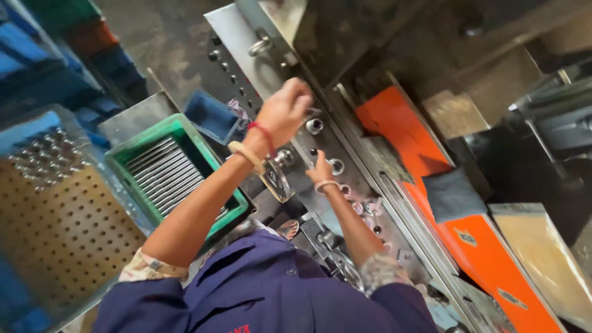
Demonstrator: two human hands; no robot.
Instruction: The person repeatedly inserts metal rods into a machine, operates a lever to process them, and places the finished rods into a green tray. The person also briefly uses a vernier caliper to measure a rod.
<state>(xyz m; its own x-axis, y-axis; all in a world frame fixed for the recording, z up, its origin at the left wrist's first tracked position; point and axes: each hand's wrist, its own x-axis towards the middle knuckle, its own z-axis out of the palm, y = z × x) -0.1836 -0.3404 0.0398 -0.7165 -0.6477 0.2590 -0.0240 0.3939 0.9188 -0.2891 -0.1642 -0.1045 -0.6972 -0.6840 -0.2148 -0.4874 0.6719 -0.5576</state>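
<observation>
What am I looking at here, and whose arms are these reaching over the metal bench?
This is a single picture from a camera worn on a worker's head, looking down over their own blue-clad chest. Both bare arms reach to a long grey metal panel studded with round silvery knobs. The left hand, closed in a loose fist, touches the panel near one knob; whether it holds anything is hidden. The right hand rests fingers by another knob. Beside the left arm sits a green crate of thin metal rods. Orange machine parts lie to the right.
</observation>
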